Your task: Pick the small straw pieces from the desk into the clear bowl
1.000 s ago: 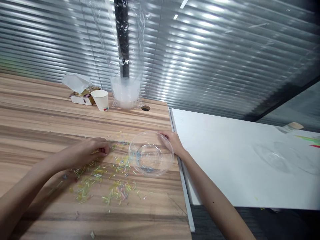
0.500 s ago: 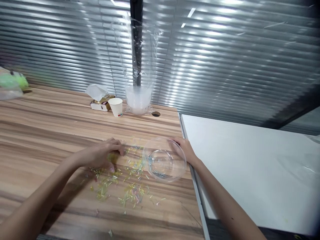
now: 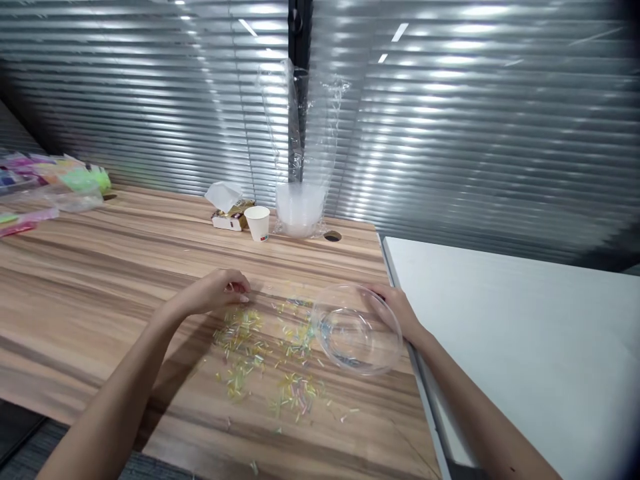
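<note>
On the brown wood-grain bench (image 3: 125, 257) before you, the round clear plastic bowl (image 3: 357, 333) sits right of the small multicoloured plastic strips (image 3: 300, 341), your right fingers (image 3: 379, 289) at its far-right rim. Behind, left to right: white-and-gold cardboard tissue box (image 3: 229, 222), white paper cup (image 3: 259, 225), bagged stack of clear plastic bowls (image 3: 300, 211).

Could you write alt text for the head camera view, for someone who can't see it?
A person's right hand holds the edge of a clear bowl at a wood-grain table, the left hand beside small, mostly yellowish pieces scattered there. Farther back are a tissue box, a white cup and wrapped clear containers.
</note>
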`<state>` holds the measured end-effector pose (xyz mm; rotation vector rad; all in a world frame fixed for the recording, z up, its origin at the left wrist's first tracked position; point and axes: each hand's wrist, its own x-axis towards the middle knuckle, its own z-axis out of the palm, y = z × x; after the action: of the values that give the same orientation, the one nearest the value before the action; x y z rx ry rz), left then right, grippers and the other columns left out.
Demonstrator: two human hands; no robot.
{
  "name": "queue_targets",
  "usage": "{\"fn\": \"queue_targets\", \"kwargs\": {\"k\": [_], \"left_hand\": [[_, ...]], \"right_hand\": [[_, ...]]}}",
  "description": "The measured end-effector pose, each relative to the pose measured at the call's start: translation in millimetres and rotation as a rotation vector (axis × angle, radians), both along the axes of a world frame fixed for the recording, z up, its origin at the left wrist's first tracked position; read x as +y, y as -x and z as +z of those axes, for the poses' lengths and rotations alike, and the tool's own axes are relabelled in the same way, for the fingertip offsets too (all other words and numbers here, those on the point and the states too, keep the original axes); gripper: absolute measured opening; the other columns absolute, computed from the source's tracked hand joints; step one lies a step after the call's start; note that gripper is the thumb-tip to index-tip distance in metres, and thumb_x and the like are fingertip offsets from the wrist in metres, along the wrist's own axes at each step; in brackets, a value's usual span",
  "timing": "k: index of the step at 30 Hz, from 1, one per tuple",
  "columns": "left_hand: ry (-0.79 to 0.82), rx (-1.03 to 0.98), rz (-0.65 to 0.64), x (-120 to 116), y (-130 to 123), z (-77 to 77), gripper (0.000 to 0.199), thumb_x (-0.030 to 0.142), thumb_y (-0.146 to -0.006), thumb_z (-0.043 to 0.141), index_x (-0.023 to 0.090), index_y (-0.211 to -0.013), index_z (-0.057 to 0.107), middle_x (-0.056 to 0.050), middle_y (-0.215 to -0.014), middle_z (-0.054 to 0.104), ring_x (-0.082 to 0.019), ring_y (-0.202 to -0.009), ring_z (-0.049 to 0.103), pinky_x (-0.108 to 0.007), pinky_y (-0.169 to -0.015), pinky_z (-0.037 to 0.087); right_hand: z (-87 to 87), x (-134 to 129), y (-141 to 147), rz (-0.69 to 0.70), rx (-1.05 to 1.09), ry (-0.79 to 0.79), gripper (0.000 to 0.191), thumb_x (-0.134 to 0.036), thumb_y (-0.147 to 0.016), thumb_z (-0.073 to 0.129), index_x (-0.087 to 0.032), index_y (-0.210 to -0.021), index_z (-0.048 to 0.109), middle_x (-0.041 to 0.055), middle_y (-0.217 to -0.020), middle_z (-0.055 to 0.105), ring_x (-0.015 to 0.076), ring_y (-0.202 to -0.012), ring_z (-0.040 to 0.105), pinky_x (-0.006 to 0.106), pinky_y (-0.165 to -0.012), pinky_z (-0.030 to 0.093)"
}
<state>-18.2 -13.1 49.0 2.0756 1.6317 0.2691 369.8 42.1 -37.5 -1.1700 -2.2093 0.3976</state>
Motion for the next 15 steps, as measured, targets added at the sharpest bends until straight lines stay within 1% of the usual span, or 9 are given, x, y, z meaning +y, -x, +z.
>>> {"fn": "queue_targets", "kwargs": {"k": [3,8,11,15], "left_hand": [[0.005,0.01,0.03,1,8,-0.4,0.017,0.028,-0.071,0.06,0.018,-0.082,0.068,-0.003,-0.08,0.071,-0.019,-0.076,0.064,-0.024,-0.067,0.046],[0.1,-0.029,-0.017,0,11,-5.1,0.023,0.018,-0.067,0.056,0.016,-0.086,0.07,-0.003,-0.082,0.073,-0.018,-0.076,0.065,-0.022,-0.067,0.047],[0.073,-0.018,-0.057,1,9,-9.8,0.027,0.011,-0.065,0.051,0.015,-0.083,0.07,-0.002,-0.079,0.073,-0.016,-0.072,0.064,-0.02,-0.063,0.045],[0.025,0.0,-0.128,4,10,-18.3,0.023,0.009,-0.063,0.051,0.014,-0.076,0.07,-0.003,-0.073,0.072,-0.015,-0.067,0.062,-0.021,-0.061,0.043]], "right_hand": [[-1.4,0,-1,-0.004,0.004,0.005,0.03,-0.032,-0.092,0.045,-0.021,-0.104,0.07,0.0044,-0.106,0.07,0.0227,-0.094,0.066,0.032,-0.08,0.053],[-1.7,0,-1,0.007,0.006,0.003,0.031,-0.035,-0.093,0.044,-0.022,-0.105,0.07,0.004,-0.107,0.069,0.0221,-0.094,0.067,0.031,-0.082,0.052],[-2.6,1,-2,-0.005,-0.002,0.013,0.032,-0.037,-0.093,0.044,-0.021,-0.104,0.07,0.0044,-0.105,0.07,0.0221,-0.092,0.067,0.032,-0.079,0.052],[-3.5,1,-2,-0.011,-0.009,0.02,0.032,-0.037,-0.093,0.043,-0.021,-0.104,0.069,0.0046,-0.106,0.07,0.0226,-0.092,0.067,0.033,-0.08,0.052]]}}
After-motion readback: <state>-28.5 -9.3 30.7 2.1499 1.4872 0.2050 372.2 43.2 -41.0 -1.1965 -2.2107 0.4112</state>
